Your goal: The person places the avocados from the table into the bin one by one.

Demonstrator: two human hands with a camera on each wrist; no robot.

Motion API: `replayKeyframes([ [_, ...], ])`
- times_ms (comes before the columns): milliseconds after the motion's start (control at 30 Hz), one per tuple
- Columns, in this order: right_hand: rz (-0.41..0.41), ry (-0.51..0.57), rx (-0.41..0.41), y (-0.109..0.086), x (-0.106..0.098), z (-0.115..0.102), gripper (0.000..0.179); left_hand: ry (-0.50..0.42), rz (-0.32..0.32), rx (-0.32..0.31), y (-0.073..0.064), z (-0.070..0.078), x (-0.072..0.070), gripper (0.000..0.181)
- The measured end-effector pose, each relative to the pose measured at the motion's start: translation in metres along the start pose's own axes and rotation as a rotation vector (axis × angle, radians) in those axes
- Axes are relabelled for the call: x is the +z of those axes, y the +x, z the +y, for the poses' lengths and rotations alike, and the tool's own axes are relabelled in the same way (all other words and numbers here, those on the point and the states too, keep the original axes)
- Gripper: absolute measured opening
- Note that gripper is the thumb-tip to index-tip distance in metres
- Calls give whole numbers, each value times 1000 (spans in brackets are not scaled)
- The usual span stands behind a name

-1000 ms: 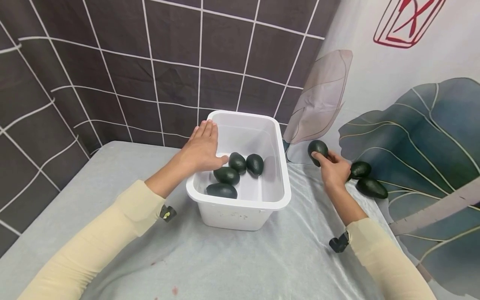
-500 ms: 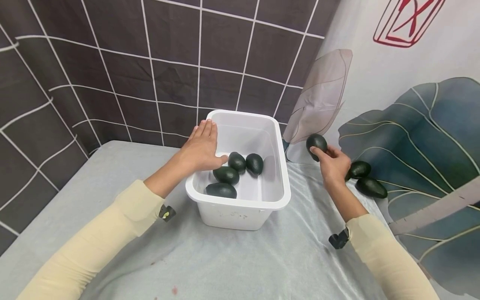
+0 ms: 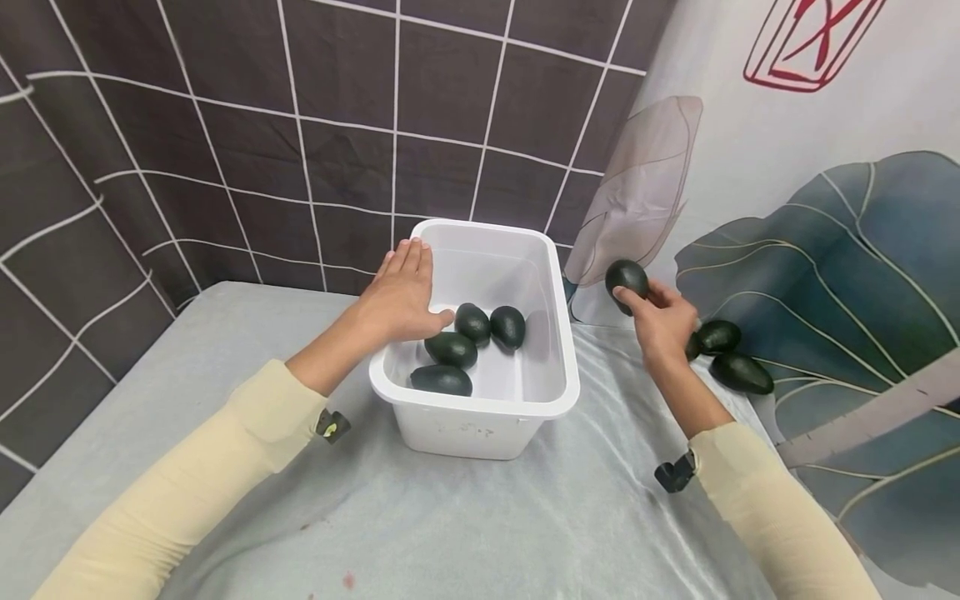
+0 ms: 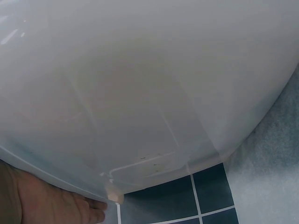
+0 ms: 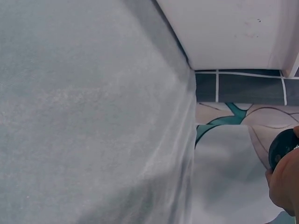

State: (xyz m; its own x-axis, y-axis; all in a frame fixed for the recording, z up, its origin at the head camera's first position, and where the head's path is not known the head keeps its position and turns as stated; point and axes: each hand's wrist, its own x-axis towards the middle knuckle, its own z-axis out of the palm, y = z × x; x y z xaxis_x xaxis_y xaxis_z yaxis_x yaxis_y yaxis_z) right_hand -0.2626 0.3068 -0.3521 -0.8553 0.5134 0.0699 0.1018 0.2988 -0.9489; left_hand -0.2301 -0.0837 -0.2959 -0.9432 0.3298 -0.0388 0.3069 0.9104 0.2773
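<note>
My left hand (image 3: pixel 402 293) rests with straight fingers on the left rim of a white plastic tub (image 3: pixel 468 412). In the left wrist view the same hand (image 4: pixel 58 203) lies against the tub's wall (image 4: pixel 140 102). Several dark green avocados lie in the tub, among them one avocado (image 3: pixel 508 327) towards the right and one (image 3: pixel 441 380) near the front. To the right of the tub, my right hand (image 3: pixel 666 322) holds an avocado (image 3: pixel 627 280) between thumb and fingers, above the cloth. The right wrist view catches the held avocado (image 5: pixel 282 147) at its edge.
Beside my right hand lie an avocado (image 3: pixel 718 337) and another avocado (image 3: pixel 741 372), with part of one more behind the hand. Grey cloth (image 3: pixel 480 525) covers the table. A dark grid-patterned curtain (image 3: pixel 337 142) hangs behind, and a leaf-printed curtain (image 3: pixel 810 275) at the right.
My right hand has lifted slightly and shifted a little left with the avocado, away from the other avocados. The left hand stays on the tub's rim.
</note>
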Motion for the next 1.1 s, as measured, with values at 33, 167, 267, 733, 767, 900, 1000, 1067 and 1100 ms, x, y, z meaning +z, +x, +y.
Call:
replayKeyframes([
  [33, -2, -2, -6, 0, 1, -1, 79, 0, 0, -1, 0, 0, 0, 111],
  [167, 3, -10, -16, -1, 5, -5, 77, 0, -3, -3, -1, -2, -1, 111],
  [267, 9, -3, -26, -1, 9, -8, 77, -2, 0, -4, 0, -2, -1, 111],
  [733, -33, 30, -78, -7, 21, -28, 76, -9, 0, -8, 1, -2, -1, 108],
  [767, -33, 24, -80, -7, 22, -30, 74, -10, -1, -8, 1, -2, -1, 108],
  [900, -37, 27, -89, -9, 24, -33, 72, -11, -3, -6, 2, -1, -1, 108],
  [1000, -42, 36, -85, -9, 25, -34, 71, -9, -4, -5, 2, 0, -1, 108],
  [1067, -44, 41, -80, -9, 26, -36, 71, -8, -4, -3, 2, 0, -1, 108],
  [1100, -43, 44, -83, -9, 26, -36, 71, -7, -5, -3, 2, 0, -1, 108],
])
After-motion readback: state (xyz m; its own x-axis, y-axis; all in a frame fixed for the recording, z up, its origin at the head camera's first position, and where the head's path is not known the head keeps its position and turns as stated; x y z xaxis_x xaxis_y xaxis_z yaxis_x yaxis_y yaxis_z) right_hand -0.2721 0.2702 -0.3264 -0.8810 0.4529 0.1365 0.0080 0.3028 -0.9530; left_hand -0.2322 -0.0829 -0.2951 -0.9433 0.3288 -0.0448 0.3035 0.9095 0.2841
